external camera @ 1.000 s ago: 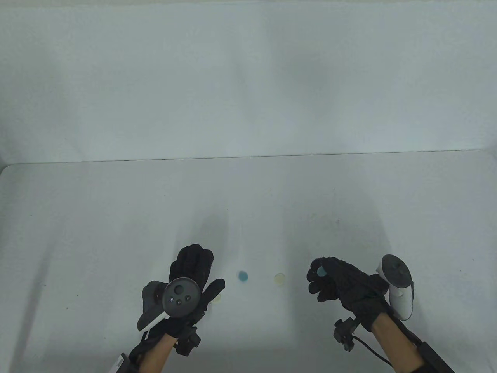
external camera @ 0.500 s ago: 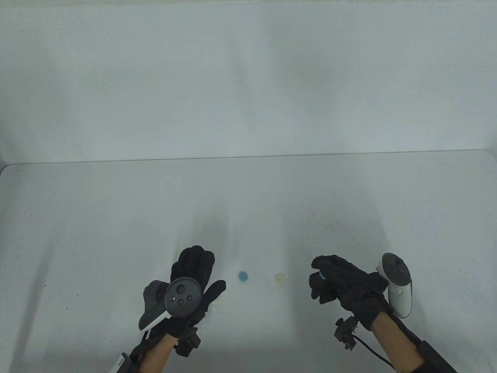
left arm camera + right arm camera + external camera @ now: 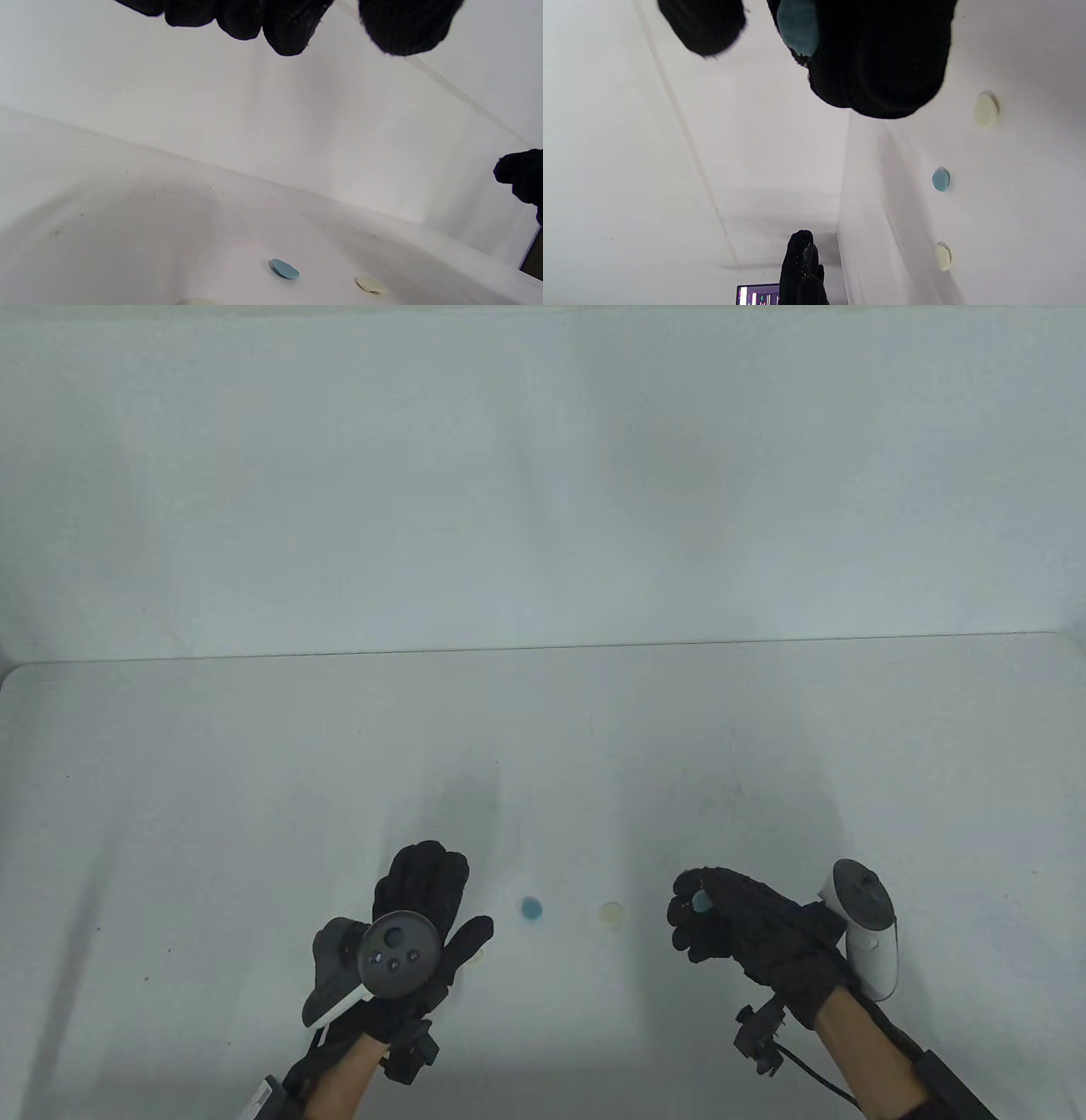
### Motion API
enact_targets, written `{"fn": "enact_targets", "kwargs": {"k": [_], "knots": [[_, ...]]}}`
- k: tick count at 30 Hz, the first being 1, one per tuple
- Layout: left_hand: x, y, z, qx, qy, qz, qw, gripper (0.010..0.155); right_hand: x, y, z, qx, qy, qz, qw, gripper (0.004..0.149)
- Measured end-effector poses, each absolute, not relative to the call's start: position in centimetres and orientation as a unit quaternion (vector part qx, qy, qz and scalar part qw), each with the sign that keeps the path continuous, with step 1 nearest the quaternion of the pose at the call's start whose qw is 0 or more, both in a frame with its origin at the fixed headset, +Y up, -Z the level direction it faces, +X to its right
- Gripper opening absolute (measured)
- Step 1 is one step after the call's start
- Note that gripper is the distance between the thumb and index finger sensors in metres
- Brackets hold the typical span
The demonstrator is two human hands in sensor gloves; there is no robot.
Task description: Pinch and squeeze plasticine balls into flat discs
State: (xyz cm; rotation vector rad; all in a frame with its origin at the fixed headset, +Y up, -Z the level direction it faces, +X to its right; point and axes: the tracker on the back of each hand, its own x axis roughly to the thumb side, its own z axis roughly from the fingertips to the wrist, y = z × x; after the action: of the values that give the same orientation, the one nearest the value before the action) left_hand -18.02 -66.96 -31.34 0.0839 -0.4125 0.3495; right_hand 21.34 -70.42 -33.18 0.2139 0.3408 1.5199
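My right hand [image 3: 691, 906] is curled and holds a small blue plasticine piece [image 3: 702, 902] above the table. In the right wrist view [image 3: 759, 25] the piece [image 3: 797, 25] lies flattened against the fingers [image 3: 878, 63], with the thumb a little apart from it. My left hand [image 3: 462, 891] is open and empty, palm down, low over the table. A blue disc [image 3: 532, 909] and a cream disc [image 3: 611, 913] lie between the hands. A second cream disc [image 3: 477, 957] peeks out beside my left thumb. The left wrist view shows my left hand [image 3: 335, 29], the blue disc [image 3: 285, 269] and a cream disc [image 3: 371, 284].
The white table [image 3: 254, 780] ends at a back edge against a white wall [image 3: 543, 475]. In the right wrist view the discs lie in a row: cream [image 3: 986, 110], blue [image 3: 941, 178], cream [image 3: 943, 256]. A screen corner [image 3: 757, 294] shows there.
The right hand's thumb closed over the blue piece half a second ago and has now lifted off, so the piece shows again. The left hand has barely moved.
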Motion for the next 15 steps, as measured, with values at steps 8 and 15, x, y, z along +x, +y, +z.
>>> {"fn": "enact_targets", "kwargs": {"k": [8, 15], "knots": [[-18.02, -66.97, -31.34, 0.04, -0.205, 0.174, 0.962, 0.076, 21.38, -69.69, -33.18, 0.096, 0.121, 0.719, 0.678, 0.044], [-18.08, -66.87, -31.32, 0.043, -0.206, 0.174, 0.962, 0.077, 21.43, -70.45, -33.24, 0.082, 0.129, 0.708, 0.689, 0.054]]}}
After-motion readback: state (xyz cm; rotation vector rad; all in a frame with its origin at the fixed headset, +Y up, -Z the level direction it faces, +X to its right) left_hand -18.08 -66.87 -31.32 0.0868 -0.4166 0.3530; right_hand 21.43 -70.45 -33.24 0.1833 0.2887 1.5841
